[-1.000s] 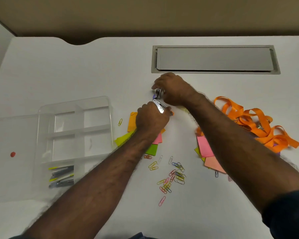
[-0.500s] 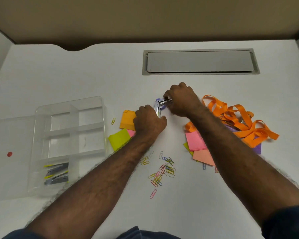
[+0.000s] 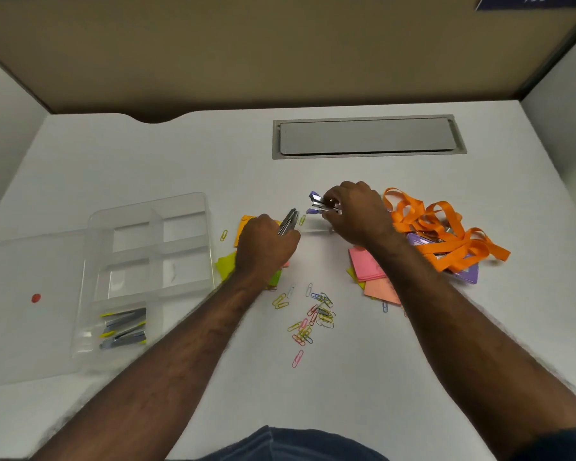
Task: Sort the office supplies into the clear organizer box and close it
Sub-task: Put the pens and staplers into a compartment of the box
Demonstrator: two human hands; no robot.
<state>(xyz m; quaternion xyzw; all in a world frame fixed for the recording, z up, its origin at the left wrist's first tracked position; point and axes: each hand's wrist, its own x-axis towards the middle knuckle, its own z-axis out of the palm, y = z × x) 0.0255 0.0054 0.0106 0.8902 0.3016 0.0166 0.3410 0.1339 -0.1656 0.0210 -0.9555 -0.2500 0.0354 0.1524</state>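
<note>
My left hand [image 3: 266, 246] grips a small metal staple remover [image 3: 289, 221] over the orange and green sticky notes [image 3: 226, 264]. A little to the right, my right hand [image 3: 358, 211] holds a second, purple-tipped staple remover [image 3: 320, 204] just above the desk. The clear organizer box [image 3: 150, 257] sits open at the left, its lid [image 3: 30, 304] folded out flat beside it. Its front compartment holds several grey and yellow items [image 3: 123, 327]. Colourful paper clips [image 3: 308, 316] lie scattered between my forearms.
Orange lanyards [image 3: 443, 231] are piled at the right over purple items, with pink and peach sticky notes [image 3: 371, 271] next to them. A grey cable hatch [image 3: 366, 136] is set into the desk at the back. Partition walls enclose the desk.
My hands have drawn apart: the left now holds one remover clear of the right hand's one. The camera view has tilted back, showing more of the partition.
</note>
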